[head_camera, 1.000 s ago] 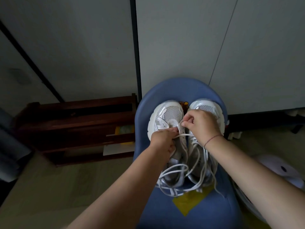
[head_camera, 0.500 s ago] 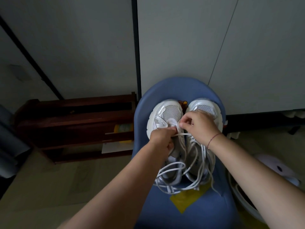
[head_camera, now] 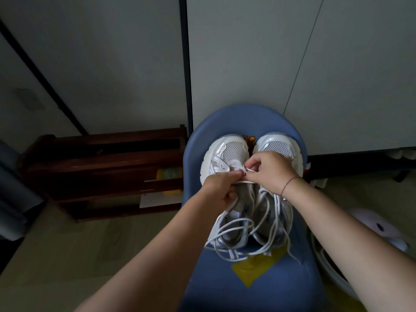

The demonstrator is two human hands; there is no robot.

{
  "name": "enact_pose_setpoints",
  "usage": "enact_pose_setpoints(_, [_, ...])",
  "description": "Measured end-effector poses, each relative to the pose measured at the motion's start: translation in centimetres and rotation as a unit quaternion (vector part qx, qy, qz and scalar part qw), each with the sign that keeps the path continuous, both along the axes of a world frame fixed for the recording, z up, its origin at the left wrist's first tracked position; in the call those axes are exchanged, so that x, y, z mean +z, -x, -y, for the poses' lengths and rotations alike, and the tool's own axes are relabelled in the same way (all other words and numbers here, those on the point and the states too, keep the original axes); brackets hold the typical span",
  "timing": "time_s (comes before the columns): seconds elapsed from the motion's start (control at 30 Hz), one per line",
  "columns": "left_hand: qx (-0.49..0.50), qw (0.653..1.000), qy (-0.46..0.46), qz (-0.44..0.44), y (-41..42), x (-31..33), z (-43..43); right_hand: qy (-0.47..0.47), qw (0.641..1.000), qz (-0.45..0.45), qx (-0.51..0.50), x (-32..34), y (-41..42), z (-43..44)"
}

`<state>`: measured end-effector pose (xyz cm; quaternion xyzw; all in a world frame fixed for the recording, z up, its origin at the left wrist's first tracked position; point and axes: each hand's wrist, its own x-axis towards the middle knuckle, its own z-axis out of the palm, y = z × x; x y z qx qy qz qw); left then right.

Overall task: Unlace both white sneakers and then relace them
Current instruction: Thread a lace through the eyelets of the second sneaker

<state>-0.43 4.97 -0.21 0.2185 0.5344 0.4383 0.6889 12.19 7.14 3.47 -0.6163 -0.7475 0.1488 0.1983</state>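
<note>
The blue chair (head_camera: 245,122) carries everything, so I treat its seat as my work surface. It stands against a pale wall, with a dark wooden shelf (head_camera: 108,158) to its left. Both white sneakers sit side by side on the seat, toes toward the chair back, the left sneaker (head_camera: 227,149) touching the right sneaker (head_camera: 278,145) or very nearly so. They look light, with mesh toes and stiff moulded soles. I expect one to slide on the smooth seat if I pull hard on it.

The laces (head_camera: 234,224) lie in loose tangled loops over the heels and spill onto the seat. They look thin, soft and limp, so they will not push through an eyelet unaided. I judge the stiff tip to be the place to hold.

My left grip (head_camera: 221,188) is clenched around lace at the lower eyelets of the left sneaker, thumb and fingertips pinching. My right grip (head_camera: 270,170) reaches across from above the right sneaker and pinches a lace end close by. A short strand (head_camera: 244,181) runs taut between the two. I cannot make out which eyelet it enters. The loops behind look likely to snag as lace is drawn through.
</note>
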Motion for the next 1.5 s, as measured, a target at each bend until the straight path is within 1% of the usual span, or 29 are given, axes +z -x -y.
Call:
enact_pose_setpoints(0.13, [0.006,0.999,-0.009,-0.03,-0.3,0.2,0.2,0.011,0.999,-0.045,0.021,-0.2,-0.6,-0.1])
enact_pose_setpoints(0.23, [0.003,0.998,-0.02,-0.056,-0.6,0.5,0.5,0.009,0.998,-0.056,0.03,-0.4,-0.9,-0.3])
enact_pose_setpoints(0.33, [-0.002,0.998,-0.026,-0.06,-0.7,0.7,0.7,0.004,0.997,-0.063,0.04,-0.6,-1.1,-0.5])
enact_pose_setpoints(0.43, [0.015,0.997,-0.036,-0.063,-0.8,0.6,0.9,0.01,0.997,-0.064,0.048,-0.6,-1.3,-0.6])
enact_pose_setpoints(0.6, [0.025,0.995,-0.062,-0.075,-0.7,0.9,1.6,0.021,0.993,-0.098,0.068,-0.7,-1.7,-0.6])
enact_pose_setpoints(0.7, [0.01,0.991,-0.084,-0.102,-0.1,1.1,2.2,0.009,0.992,-0.101,0.073,-0.8,-1.7,-0.5])
enact_pose_setpoints(0.8, [-0.048,0.979,-0.114,-0.163,1.5,1.4,3.3,0.002,0.991,-0.107,0.077,-0.9,-1.9,-0.4])
enact_pose_setpoints(0.87, [-0.133,0.957,-0.131,-0.222,3.2,2.2,4.6,0.002,0.991,-0.108,0.083,-0.8,-2.1,-0.3])
enact_pose_setpoints(0.9, [-0.19,0.935,-0.139,-0.264,4.2,2.6,5.2,0.001,0.99,-0.108,0.086,-0.8,-2.1,-0.3])
enact_pose_setpoints(0.97, [-0.313,0.874,-0.141,-0.345,6.2,3.2,6.5,-0.002,0.99,-0.11,0.088,-0.8,-2.1,-0.3])
enact_pose_setpoints(1.0, [-0.365,0.844,-0.135,-0.37,6.9,3.4,7.0,-0.003,0.99,-0.11,0.088,-0.9,-2.1,-0.3])
enact_pose_setpoints(1.03, [-0.396,0.823,-0.128,-0.385,7.4,3.2,7.3,-0.004,0.99,-0.11,0.087,-1.0,-2.0,-0.3])
enact_pose_setpoints(1.07, [-0.404,0.817,-0.124,-0.392,7.5,3.1,7.5,-0.006,0.99,-0.11,0.085,-1.1,-2.0,-0.3])
enact_pose_setpoints(1.1, [-0.393,0.821,-0.125,-0.395,7.4,2.6,7.2,-0.008,0.99,-0.11,0.083,-1.1,-2.0,-0.3])
enact_pose_setpoints(1.23, [-0.272,0.882,-0.158,-0.352,5.0,1.5,5.6,-0.016,0.991,-0.111,0.069,-1.4,-1.9,-0.3])
enact_pose_setpoints(1.3, [-0.226,0.896,-0.163,-0.346,3.6,1.4,4.7,-0.018,0.991,-0.113,0.067,-1.5,-1.9,-0.2])
enact_pose_setpoints(1.33, [-0.196,0.891,-0.174,-0.371,3.1,1.3,4.3,-0.019,0.991,-0.114,0.067,-1.5,-1.9,-0.2])
enact_pose_setpoints(1.4, [-0.129,0.857,-0.211,-0.452,2.1,1.3,3.6,-0.022,0.991,-0.115,0.067,-1.7,-1.8,-0.2])
enact_pose_setpoints(1.43, [-0.097,0.843,-0.226,-0.478,1.7,1.2,3.2,-0.025,0.991,-0.115,0.068,-1.7,-1.7,-0.2])
enact_pose_setpoints(1.47, [-0.074,0.838,-0.235,-0.487,1.3,1.1,2.9,-0.029,0.991,-0.116,0.067,-1.7,-1.7,-0.2])
enact_pose_setpoints(1.5, [-0.061,0.841,-0.236,-0.482,1.0,1.0,2.6,-0.032,0.99,-0.117,0.066,-1.8,-1.8,-0.1])
